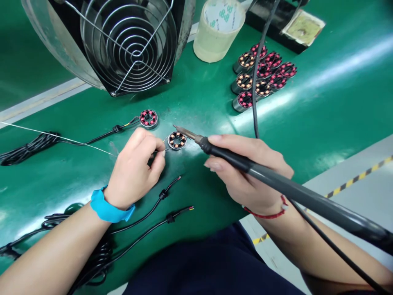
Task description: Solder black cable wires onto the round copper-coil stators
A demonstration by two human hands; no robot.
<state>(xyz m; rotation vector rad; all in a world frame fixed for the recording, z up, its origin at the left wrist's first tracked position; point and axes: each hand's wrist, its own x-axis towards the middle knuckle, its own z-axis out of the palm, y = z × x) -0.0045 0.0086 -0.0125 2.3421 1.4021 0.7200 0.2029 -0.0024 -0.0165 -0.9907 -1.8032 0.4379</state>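
Note:
My right hand is closed around the grip of a soldering iron, its tip pointing left, just above a small ring-shaped motor stator with copper windings. I cannot tell whether the tip touches it. Left of that stator, my left hand pinches thin wire leads at its edge; the fingers partly hide them. A thin silvery wire runs from the left edge to my left hand, where its end is hidden. Above my left hand lies a red-wound stator joined to a black cable.
A fan with a wire guard stands at the back left, beside a tape roll. Several stators cluster at the back right, near a soldering stand with a sponge. Black cables with stripped ends lie in front. The iron's cord crosses the right.

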